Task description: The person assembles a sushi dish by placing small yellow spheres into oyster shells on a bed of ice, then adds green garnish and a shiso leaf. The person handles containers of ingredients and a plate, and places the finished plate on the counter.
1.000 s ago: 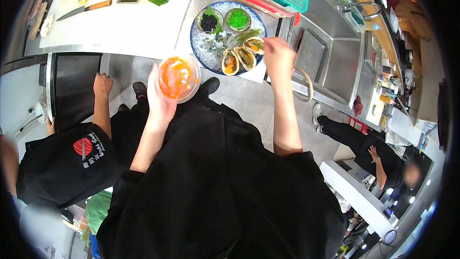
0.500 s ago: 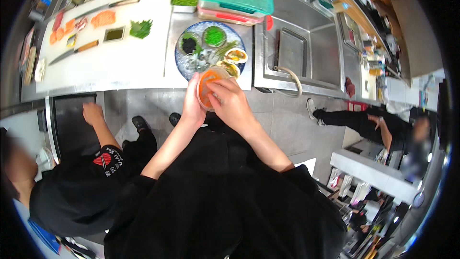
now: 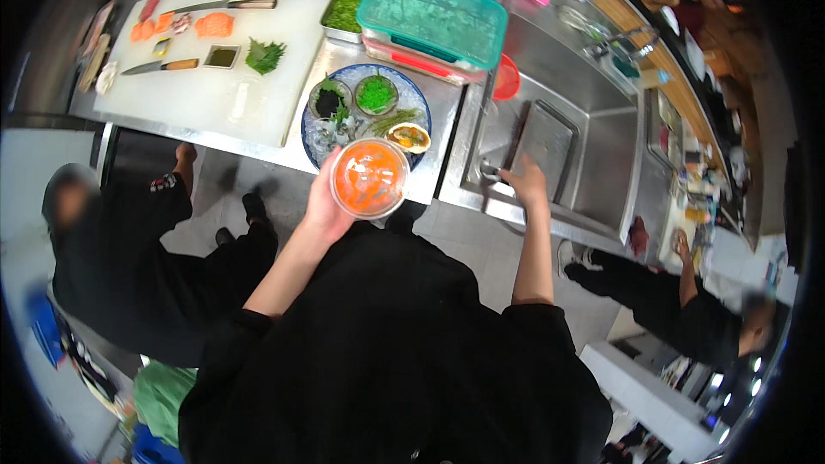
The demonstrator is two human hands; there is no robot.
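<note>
My left hand [image 3: 323,206] grips a round clear plastic tub [image 3: 369,179] with bright orange contents that look like roe. It is held just off the counter's front edge, and the glare hides whether a lid covers it. My right hand [image 3: 528,186] reaches over the front of the sink [image 3: 601,193], thumb and forefinger apart, beside a small metallic fitting [image 3: 488,170]. Behind the tub lies a blue-rimmed plate [image 3: 307,125] of ice. On it are a small bowl of green roe [image 3: 375,94], a bowl of black roe [image 3: 328,103] and a filled shell [image 3: 407,138].
Left stands a white cutting board [image 3: 202,103] with salmon pieces [image 3: 214,25], two knives and green leaves [image 3: 265,55]. Teal-lidded boxes [image 3: 434,13] are stacked behind the plate. A metal tray [image 3: 550,146] lies in the sink. One co-worker [image 3: 129,241] is left, another [image 3: 687,301] right.
My right hand has left the tub and moved right to the sink. The tub, still in my left hand, now faces up more squarely. The co-worker at left has shifted.
</note>
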